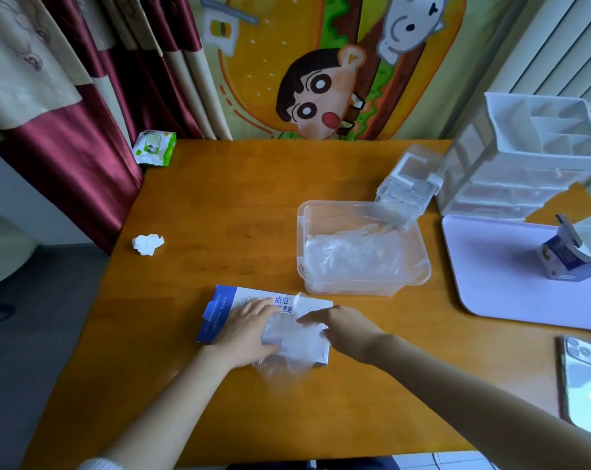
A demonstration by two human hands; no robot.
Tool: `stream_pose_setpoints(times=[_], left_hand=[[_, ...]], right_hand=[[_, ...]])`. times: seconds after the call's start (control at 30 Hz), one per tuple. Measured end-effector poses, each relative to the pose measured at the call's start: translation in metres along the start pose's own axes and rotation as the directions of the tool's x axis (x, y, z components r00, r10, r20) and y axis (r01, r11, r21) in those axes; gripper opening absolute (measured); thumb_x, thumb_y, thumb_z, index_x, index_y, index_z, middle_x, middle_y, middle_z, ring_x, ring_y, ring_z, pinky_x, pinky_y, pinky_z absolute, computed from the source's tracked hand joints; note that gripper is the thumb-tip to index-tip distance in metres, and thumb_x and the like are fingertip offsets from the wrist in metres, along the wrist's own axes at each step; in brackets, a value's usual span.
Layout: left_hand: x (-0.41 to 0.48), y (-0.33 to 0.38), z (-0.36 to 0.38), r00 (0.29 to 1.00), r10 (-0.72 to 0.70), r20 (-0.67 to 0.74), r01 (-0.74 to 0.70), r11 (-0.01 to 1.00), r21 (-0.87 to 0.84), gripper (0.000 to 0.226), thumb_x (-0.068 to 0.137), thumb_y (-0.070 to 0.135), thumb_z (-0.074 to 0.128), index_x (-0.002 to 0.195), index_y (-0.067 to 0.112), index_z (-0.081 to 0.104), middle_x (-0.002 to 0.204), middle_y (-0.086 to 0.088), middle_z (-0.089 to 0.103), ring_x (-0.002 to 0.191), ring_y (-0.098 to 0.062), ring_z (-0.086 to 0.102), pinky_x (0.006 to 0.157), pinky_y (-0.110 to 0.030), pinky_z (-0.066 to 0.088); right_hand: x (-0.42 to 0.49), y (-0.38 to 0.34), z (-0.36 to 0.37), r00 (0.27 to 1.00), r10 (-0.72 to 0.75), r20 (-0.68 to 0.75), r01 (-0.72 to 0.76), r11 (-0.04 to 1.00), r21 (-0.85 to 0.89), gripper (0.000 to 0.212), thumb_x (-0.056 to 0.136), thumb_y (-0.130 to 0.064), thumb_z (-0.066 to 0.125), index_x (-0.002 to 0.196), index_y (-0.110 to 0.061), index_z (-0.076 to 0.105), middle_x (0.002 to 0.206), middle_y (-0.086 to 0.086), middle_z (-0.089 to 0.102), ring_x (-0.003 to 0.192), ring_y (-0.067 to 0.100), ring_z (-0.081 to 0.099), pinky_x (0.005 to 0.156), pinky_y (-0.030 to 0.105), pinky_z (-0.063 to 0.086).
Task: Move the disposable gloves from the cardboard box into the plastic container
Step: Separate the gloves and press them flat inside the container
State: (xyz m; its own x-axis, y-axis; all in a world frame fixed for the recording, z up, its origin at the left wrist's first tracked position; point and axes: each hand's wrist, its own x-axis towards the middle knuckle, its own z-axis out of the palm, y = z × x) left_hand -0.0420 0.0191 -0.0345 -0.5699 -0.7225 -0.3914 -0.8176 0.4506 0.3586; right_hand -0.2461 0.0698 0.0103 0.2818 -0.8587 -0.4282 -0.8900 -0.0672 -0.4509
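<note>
So the wooden table [219,205] has the clear plastic container [350,287] sitting open right of centre, and there's already a decent heap of disposable gloves [351,256] in it, so I'd say this is mid-job and not the start. Just in front of it, a bit to the left, the cardboard box [224,305] lies flat. Its long axis runs left to right across the table, tilted slightly, with the blue end pointing left and the opened part toward the right. A crumpled wad of film [296,339] (more gloves, looks like) is bulging out of that right part and spilling over the near edge onto the wood. The left hand [250,330] is laid flat on the box with fingers spread, pinning it down. The right hand [343,327] is on the wad with a finger stretched out leftward, but honestly I can't tell if it's pinching the film or just resting on it. My read is it's the pull-out step. Next it needs a proper grab on the bunch, then a lift up and back-right over the container rim while the box stays held down.
</note>
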Motion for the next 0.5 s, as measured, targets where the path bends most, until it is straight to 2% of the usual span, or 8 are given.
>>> stream_pose_setpoints(times=[0.07,0.13,0.23,0.3,0.4,0.5], left_hand=[[0.000,0.000,-0.001,1.000,-0.002,0.017,0.002,1.000,-0.006,0.074,0.086,0.051,0.061,0.147,0.027,0.027,0.158,0.008,0.013,0.146,-0.015,0.010,0.117,-0.034,0.009],[-0.001,-0.001,-0.003,0.999,-0.004,0.032,0.004,1.000,-0.019,0.075,0.085,0.050,0.062,0.148,0.028,0.027,0.159,0.009,0.012,0.146,-0.014,0.009,0.117,-0.032,0.009],[-0.004,-0.002,-0.005,0.999,-0.014,0.050,0.018,0.997,-0.073,0.074,0.087,0.047,0.063,0.149,0.030,0.025,0.159,0.010,0.011,0.146,-0.012,0.007,0.117,-0.030,0.009],[-0.005,-0.002,-0.007,0.997,-0.021,0.075,0.027,0.996,-0.085,0.077,0.088,0.046,0.062,0.151,0.029,0.021,0.160,0.010,0.009,0.147,-0.011,0.005,0.118,-0.031,0.008],[-0.003,0.000,-0.008,0.994,-0.028,0.109,0.032,0.999,-0.036,0.084,0.088,0.049,0.061,0.153,0.024,0.014,0.161,0.009,0.004,0.147,-0.013,0.002,0.118,-0.031,0.007],[0.001,0.001,-0.008,0.991,-0.031,0.134,0.033,0.999,-0.015,0.081,0.089,0.047,0.061,0.152,0.024,0.016,0.161,0.007,0.002,0.148,-0.015,0.001,0.119,-0.033,0.008]], right_hand=[[0.003,-0.002,0.000,0.999,-0.010,-0.036,0.009,0.999,-0.035,0.037,0.095,-0.010,0.046,0.124,-0.029,0.061,0.122,-0.002,0.064,0.108,0.022,0.057,0.088,0.031,0.046],[0.005,-0.005,-0.003,0.997,-0.021,-0.074,0.018,0.999,-0.051,0.030,0.095,-0.014,0.046,0.112,-0.025,0.068,0.107,0.003,0.069,0.093,0.027,0.061,0.079,0.036,0.049],[0.003,-0.001,-0.013,0.985,-0.025,-0.173,0.029,0.999,0.016,0.028,0.089,-0.004,0.047,0.094,-0.018,0.070,0.086,0.008,0.068,0.075,0.031,0.059,0.065,0.040,0.048],[0.000,0.004,-0.026,0.964,0.002,-0.268,0.028,0.993,0.110,0.030,0.085,0.001,0.047,0.089,-0.015,0.071,0.084,0.007,0.069,0.075,0.030,0.061,0.066,0.042,0.050],[-0.007,0.007,-0.049,0.925,0.052,-0.378,0.016,0.984,0.176,0.033,0.088,0.002,0.042,0.098,-0.013,0.071,0.093,0.002,0.071,0.081,0.022,0.064,0.071,0.036,0.052],[-0.011,0.011,-0.065,0.876,0.044,-0.480,0.062,0.977,0.203,0.024,0.089,0.002,0.043,0.080,-0.004,0.065,0.080,0.009,0.067,0.073,0.027,0.060,0.067,0.042,0.048]])
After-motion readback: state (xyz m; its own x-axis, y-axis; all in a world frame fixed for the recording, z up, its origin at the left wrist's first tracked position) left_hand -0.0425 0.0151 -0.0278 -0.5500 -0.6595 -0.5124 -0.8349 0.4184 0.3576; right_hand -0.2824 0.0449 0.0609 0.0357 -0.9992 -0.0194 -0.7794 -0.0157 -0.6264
